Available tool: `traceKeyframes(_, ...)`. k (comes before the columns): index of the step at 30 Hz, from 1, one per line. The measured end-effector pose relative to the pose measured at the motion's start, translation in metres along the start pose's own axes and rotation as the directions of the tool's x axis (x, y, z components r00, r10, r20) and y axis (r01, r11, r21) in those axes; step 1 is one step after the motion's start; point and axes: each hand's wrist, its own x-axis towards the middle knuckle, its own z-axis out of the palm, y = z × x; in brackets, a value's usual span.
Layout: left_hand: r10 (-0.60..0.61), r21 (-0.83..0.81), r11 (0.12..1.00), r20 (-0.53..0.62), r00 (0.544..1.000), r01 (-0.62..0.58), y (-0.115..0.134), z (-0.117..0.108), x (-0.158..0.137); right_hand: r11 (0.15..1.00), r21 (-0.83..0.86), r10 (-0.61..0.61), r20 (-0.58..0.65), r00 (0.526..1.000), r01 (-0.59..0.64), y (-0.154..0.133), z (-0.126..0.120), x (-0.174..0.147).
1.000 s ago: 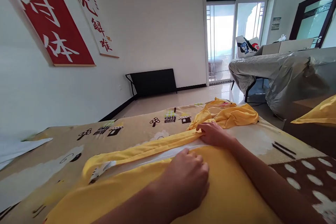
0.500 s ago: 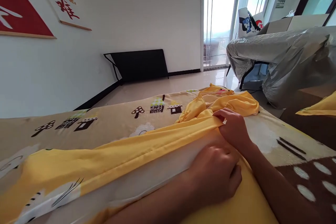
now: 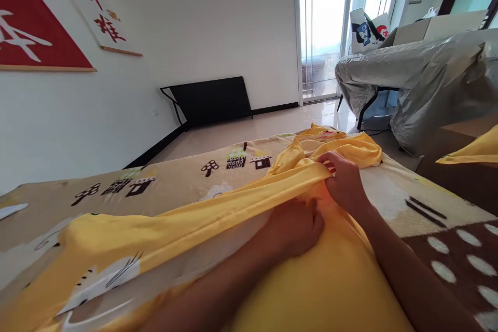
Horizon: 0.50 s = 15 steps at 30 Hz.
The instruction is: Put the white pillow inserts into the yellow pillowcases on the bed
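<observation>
A satiny yellow pillowcase [image 3: 187, 228] with a white cat-like print spreads across the front of the bed. Between its stitched edge and my left forearm shows pale whitish material [image 3: 218, 246]. My right hand [image 3: 342, 179] pinches the far end of that stitched edge, holding it up. Just below and to the left, my left hand [image 3: 298, 228] is curled into a fist at the opening, knuckles tucked under the raised edge. Whatever its fingers grip is hidden. More crumpled yellow cloth [image 3: 350, 148] lies beyond my right hand.
A beige patterned blanket [image 3: 175, 179] covers the bed, with a brown dotted part [image 3: 439, 249] at right. Another yellow cloth corner [image 3: 474, 148] juts in there. Beyond stand a plastic-draped table [image 3: 412, 70], a black folded panel [image 3: 212, 101] and a glass door [image 3: 322, 26].
My left fist has moved left and deeper under the stitched edge. My right hand keeps its pinch in nearly the same place. The view has shifted slightly.
</observation>
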Motion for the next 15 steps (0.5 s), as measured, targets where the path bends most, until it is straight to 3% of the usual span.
traceKeyframes(3,-0.013,0.187,0.982,0.179,0.984,-0.021,0.007,-0.016,0.007,0.992,0.074,0.102,0.017,0.995,-0.103,0.005,0.0,0.003)
traceKeyframes(5,-0.002,0.226,0.973,0.18,0.984,-0.04,0.007,-0.018,0.011,0.986,0.138,0.1,-0.007,0.995,-0.098,0.003,-0.001,0.003)
traceKeyframes(8,0.067,-0.02,0.998,0.06,0.996,-0.066,-0.006,-0.007,0.016,0.954,0.284,0.089,0.02,0.996,-0.091,0.003,0.002,0.003)
traceKeyframes(11,0.025,-0.346,0.937,-0.054,0.998,-0.042,-0.023,0.011,0.024,0.882,0.44,0.13,0.117,0.985,-0.169,0.009,0.011,0.005)
traceKeyframes(15,-0.008,-0.336,0.939,-0.243,0.97,-0.076,-0.031,0.019,0.035,0.785,0.573,0.147,0.199,0.969,-0.236,0.02,0.018,0.007)
